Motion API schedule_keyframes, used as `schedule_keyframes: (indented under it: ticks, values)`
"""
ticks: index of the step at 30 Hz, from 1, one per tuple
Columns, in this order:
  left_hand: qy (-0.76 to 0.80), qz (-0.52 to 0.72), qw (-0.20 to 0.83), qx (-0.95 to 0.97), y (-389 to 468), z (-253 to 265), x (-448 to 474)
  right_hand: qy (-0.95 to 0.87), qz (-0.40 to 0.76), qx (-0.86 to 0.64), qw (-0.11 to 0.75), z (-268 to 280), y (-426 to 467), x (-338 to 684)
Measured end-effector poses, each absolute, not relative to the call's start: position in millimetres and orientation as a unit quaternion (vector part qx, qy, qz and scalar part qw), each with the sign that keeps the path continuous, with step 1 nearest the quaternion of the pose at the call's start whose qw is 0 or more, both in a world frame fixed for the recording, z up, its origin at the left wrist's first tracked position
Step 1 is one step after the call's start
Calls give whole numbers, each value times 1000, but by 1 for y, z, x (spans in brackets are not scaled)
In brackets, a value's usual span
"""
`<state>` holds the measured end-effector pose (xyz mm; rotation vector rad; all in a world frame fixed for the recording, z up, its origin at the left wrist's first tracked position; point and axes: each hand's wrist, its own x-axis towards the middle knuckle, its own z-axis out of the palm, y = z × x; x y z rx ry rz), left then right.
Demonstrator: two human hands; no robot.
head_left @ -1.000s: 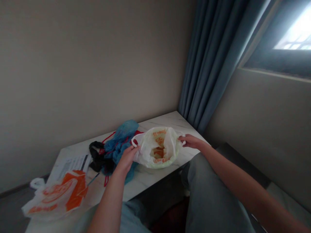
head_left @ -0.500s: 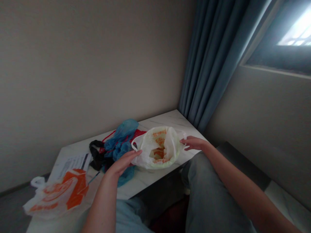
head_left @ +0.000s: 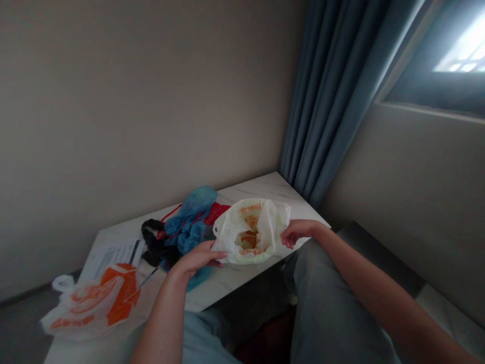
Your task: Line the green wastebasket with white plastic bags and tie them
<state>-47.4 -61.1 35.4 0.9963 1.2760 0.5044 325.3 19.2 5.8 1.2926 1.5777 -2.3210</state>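
Observation:
A white plastic bag [head_left: 229, 227] with orange print stands with its mouth spread, above the marbled white table [head_left: 261, 184]. Its inside shows orange print and yellowish patches. My left hand [head_left: 199, 258] pinches the bag's lower left side, thumb over the plastic and fingers beneath. At the right edge, my right hand [head_left: 299, 231] is closed, its curled fingers gripping the bag's side near the handle. Just behind my left hand lie crumpled blue plastic bags [head_left: 189, 235], a red bag [head_left: 216, 213] and a black bag [head_left: 153, 235].
Another white bag with orange print [head_left: 94, 303] lies flat at the table's left end, beside a printed sheet [head_left: 113, 258]. A blue curtain [head_left: 326, 101] hangs at the far corner. My knees [head_left: 322, 283] are against the table's near side.
My left hand has shifted from the left handle down to the bag's lower side. The right fingers, stretched out before, are now curled in at the bag's right edge.

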Motion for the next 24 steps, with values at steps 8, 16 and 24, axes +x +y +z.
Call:
schedule_keyframes:
  ticks: [8,16,24]
  values:
    - [569,237,663,424,-61,26,-42,511,-823,222,115,14,13,310]
    - [568,278,661,404,-61,26,-36,410,-899,153,-10,11,20,304]
    - [597,311,637,376,-57,17,-44,384,-906,147,-105,15,20,308]
